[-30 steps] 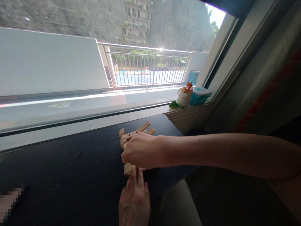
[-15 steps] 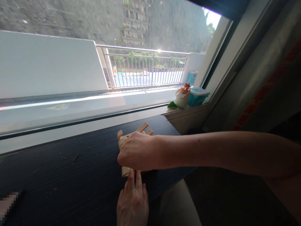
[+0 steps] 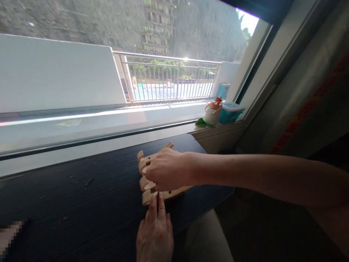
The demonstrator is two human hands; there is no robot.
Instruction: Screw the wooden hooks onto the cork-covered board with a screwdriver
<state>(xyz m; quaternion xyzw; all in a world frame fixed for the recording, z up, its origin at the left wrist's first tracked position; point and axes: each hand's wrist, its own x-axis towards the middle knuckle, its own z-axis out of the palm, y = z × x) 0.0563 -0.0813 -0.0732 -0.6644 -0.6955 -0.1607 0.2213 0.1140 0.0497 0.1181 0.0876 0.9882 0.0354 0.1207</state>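
Several light wooden pieces with curved ends lie side by side on the dark tabletop. Their bars run off to the right, and dark holes show in some of them. Across the middle ones comes my right hand, closed with its fingers curled downward. Its fingertips are hidden, so what they grip cannot be made out. My left hand is at the near side, two fingers stretched straight and touching the nearest wooden piece. A small dark spot shows by those fingertips; I cannot tell what it is.
Behind the table runs a window sill below large glass. On it stand a white bottle with a brown top, a green leaf-shaped item and a teal lidded box. Small debris lies on the tabletop's left part.
My right hand has lifted slightly and moved right and away from my left hand, uncovering more curved ends and the nearest bar. My left hand has stayed nearly in place.
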